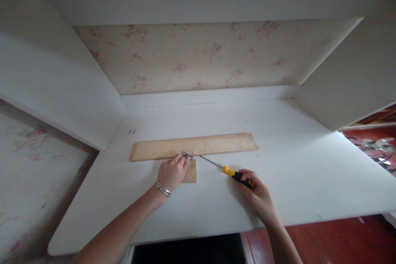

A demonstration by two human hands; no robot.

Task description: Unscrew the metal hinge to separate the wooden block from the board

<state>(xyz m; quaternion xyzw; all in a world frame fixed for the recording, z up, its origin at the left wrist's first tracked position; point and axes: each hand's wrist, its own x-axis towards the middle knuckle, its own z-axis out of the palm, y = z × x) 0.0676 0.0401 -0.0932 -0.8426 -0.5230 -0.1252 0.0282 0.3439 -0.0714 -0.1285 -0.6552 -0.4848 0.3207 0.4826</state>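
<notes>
At the centre of the white surface (278,165) I see a long wooden strip (198,145) lying crosswise, with a shorter wooden piece (191,173) butted against its near edge at about 6 o'clock. My left hand (172,172) rests on that short piece, fingers pressed together on a small metal hinge (187,156) that bridges the two woods, seemingly to stop it sliding. My right hand (258,195), at 4 o'clock from the hinge, is wrapped closed around the yellow-and-black handle of a screwdriver (227,169); its shaft lies low and slants toward 10 o'clock, the tip just short of the hinge. Two small screws (131,131) sit well apart at 10 o'clock, near the left wall of the alcove, likely parked within reach.
</notes>
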